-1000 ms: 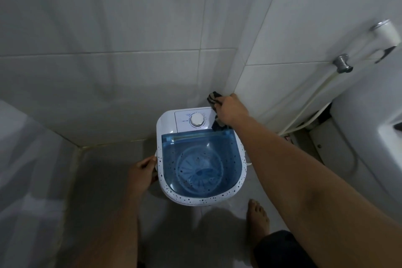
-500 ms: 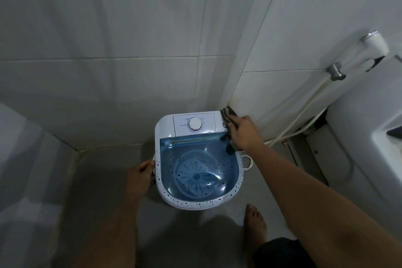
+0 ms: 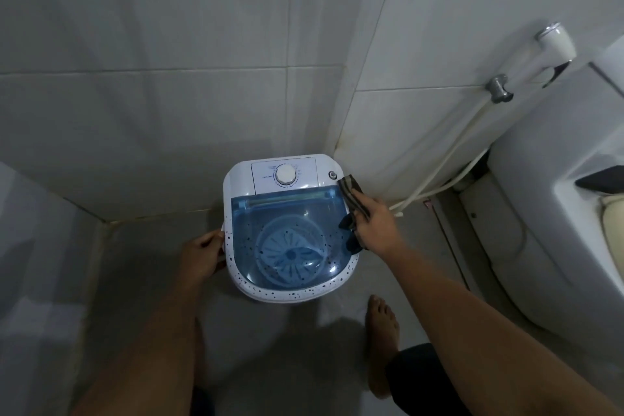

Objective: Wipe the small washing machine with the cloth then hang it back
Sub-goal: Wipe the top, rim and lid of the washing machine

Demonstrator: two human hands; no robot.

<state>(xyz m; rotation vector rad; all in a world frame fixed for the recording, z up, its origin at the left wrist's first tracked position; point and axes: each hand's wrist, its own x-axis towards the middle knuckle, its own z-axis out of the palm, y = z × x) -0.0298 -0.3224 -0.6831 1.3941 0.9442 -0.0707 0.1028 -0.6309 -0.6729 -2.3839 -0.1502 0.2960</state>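
Clamped around a dark striped cloth, our right hand presses it against the right rim of the small washing machine, at about three o'clock on its top. Our left hand is curled onto the machine's left side at nine o'clock, fingers closed on what looks like a side handle, steadying it.

From the head camera, the only view we have, the machine stands on the floor in the corner of the tiled wall, its control panel with the round white dial toward twelve o'clock and its rounded, speckled front toward six. Its long axis runs twelve to six, slightly tilted toward one. The translucent blue lid is shut, with the pulsator showing through it. The cloth lies lengthwise along the rim, one end poking up toward the small knob at the back right corner, the other trailing dark below our fingers onto the lid.

We judge the wiping is under way along the right edge. To do it well we keep the cloth flat under the palm, follow the curve of the rim round toward six o'clock, and hold the left side firm so the light machine does not slide. The bidet sprayer hose hangs near at two o'clock; we keep clear of it.
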